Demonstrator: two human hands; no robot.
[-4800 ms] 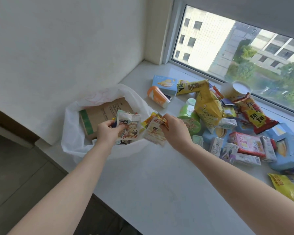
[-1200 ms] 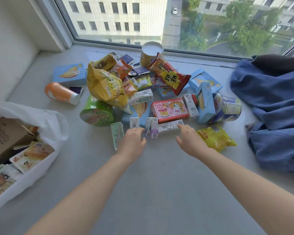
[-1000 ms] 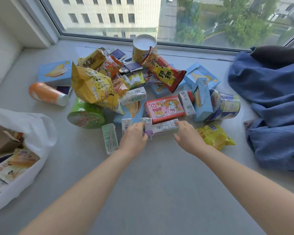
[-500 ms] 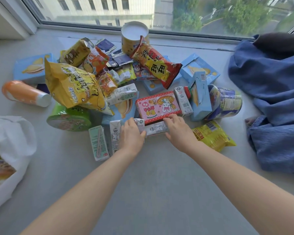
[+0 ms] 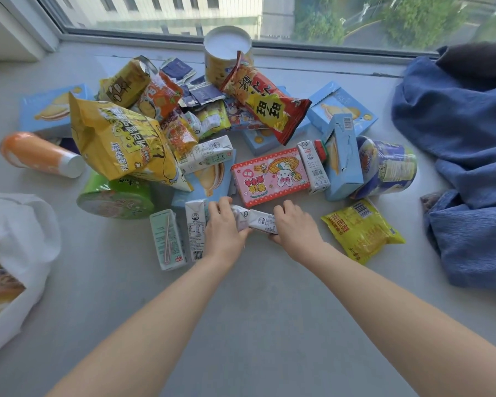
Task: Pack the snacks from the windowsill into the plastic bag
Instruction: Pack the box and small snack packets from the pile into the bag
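Both hands grab small drink cartons at the front of the snack pile [image 5: 121, 144].
The left hand [image 5: 225, 227] curls on a purple-topped carton [image 5: 241, 220]. The right hand [image 5: 295, 229] holds a white carton [image 5: 262, 222] lying flat on the windowsill [image 5: 241, 310], its long side running left to right. The plastic bag [image 5: 26, 224] sits well off to the left (its mouth sags), so a loosely held carton could drop or miss it.

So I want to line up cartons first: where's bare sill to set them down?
Widest: the grey windowsill in front, between the white plastic bag and the blue cloth. Narrower: between bag and pale green drink carton. Crowded: orange tube across to blue-labelled jar, with left hand and right hand gripping small white cartons.
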